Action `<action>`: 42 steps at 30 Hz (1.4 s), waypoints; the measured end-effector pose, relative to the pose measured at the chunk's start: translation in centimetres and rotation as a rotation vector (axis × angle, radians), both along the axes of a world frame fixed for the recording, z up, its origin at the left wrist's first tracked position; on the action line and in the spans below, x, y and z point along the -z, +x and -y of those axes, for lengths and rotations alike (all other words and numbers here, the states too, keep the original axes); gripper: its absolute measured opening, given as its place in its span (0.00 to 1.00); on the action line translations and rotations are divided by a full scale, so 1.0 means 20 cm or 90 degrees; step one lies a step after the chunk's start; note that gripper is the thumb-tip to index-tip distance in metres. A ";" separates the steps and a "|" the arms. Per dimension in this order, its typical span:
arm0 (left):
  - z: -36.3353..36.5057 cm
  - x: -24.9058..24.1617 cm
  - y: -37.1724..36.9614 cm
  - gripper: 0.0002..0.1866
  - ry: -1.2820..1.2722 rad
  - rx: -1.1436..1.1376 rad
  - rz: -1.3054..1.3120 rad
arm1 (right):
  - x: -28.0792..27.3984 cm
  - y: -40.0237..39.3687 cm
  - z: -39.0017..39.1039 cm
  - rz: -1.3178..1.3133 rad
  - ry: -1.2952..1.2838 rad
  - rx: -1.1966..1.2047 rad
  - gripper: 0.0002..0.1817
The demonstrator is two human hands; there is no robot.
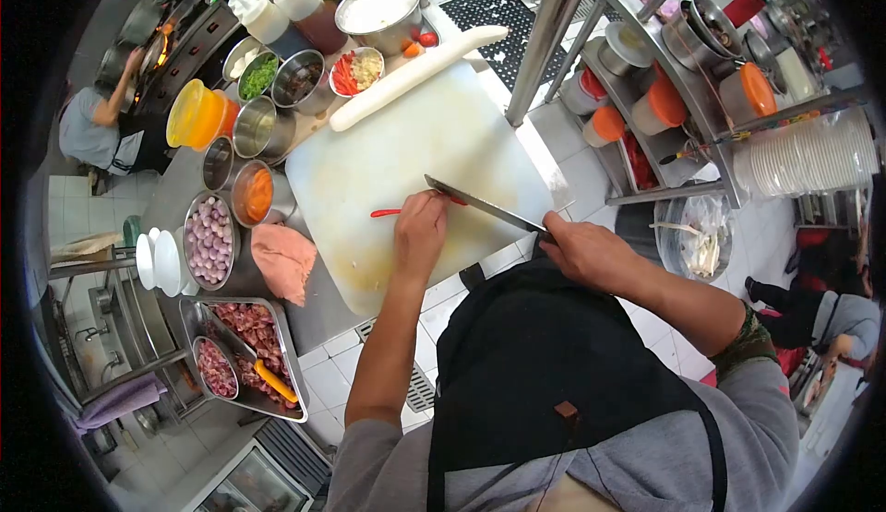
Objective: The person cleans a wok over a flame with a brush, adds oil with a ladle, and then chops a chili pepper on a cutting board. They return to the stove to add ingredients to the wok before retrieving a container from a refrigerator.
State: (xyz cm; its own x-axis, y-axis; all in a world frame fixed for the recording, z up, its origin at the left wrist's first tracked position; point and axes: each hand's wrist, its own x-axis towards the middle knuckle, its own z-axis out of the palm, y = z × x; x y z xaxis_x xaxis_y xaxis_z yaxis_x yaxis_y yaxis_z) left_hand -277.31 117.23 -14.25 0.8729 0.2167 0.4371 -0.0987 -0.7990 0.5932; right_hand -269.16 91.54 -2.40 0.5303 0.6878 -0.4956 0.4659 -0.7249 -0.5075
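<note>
On the white cutting board [415,152], my left hand [422,231] is closed over a slim red chili pepper [384,212], pinning it down. One end sticks out to the left of the fingers, and a bit of red shows on the right by the blade. My right hand [586,252] grips a knife [484,205] by its handle. Its long dark blade slants up and left across the board, close to the left fingertips. Whether the edge touches the chili cannot be made out. A long peeled white radish [420,78] lies along the board's far edge.
Left of the board are a bowl of shallots [209,240], a pink cloth [282,261], metal containers, chopped greens [260,78], and a bowl of cut peppers [356,72]. A meat tray [288,327] sits nearer. A steel post [544,46] and shelves [678,115] stand right. Two other people work nearby.
</note>
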 end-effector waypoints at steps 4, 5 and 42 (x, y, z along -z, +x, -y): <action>0.01 -0.01 0.00 0.05 -0.010 -0.003 -0.034 | 0.03 0.02 -0.06 0.004 0.031 0.000 0.14; 0.01 -0.01 0.00 0.05 -0.012 -0.001 -0.029 | 0.04 0.02 -0.08 0.012 0.039 -0.001 0.14; -0.16 -0.11 -0.22 0.09 -0.004 -0.052 -0.013 | 0.03 -0.15 -0.03 -0.051 0.116 0.054 0.13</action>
State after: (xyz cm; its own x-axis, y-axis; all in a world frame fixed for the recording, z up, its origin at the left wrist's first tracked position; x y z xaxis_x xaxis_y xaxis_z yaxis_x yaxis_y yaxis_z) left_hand -281.78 120.40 -12.05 0.8606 0.2906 0.4183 -0.0207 -0.8005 0.5989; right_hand -272.18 92.22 -3.04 0.5543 0.7244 -0.4099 0.3594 -0.6525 -0.6672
